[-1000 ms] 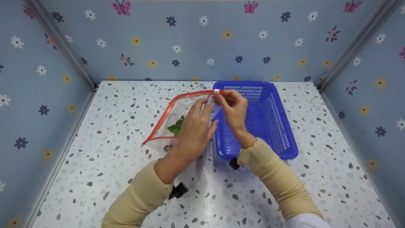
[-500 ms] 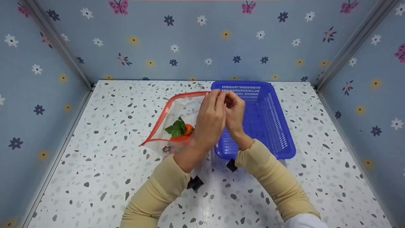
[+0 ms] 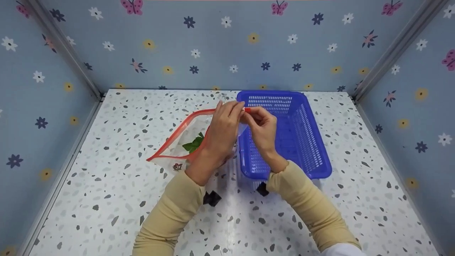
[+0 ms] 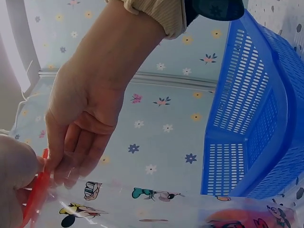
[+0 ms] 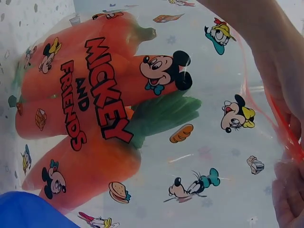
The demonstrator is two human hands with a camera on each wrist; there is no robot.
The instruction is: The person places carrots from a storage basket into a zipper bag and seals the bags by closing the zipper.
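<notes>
A clear zip bag (image 5: 228,171) with a red zip edge and printed cartoon figures hangs between both hands. Inside are several orange-red vegetables (image 5: 95,166), some with green tops; a green leaf (image 3: 193,144) shows through the bag's gaping left side. My left hand (image 3: 223,131) pinches the zip near its right end, at a small white slider (image 3: 243,109) mostly covered by fingers. With thumb and forefinger my right hand (image 3: 263,131) grips the red corner just beyond. The left wrist view shows the right hand's fingers at the red zip strip (image 4: 38,194).
A blue perforated basket (image 3: 318,142) stands right behind and beside the right hand. Flower-patterned walls (image 3: 213,42) enclose the speckled white table (image 3: 117,199) at the back and both sides. Black wrist cameras (image 3: 212,198) hang under both wrists.
My left hand moved right along the zip to the right hand, then slightly back left. The bag's left corner shifted left, and the orange vegetable seen midway is now hidden.
</notes>
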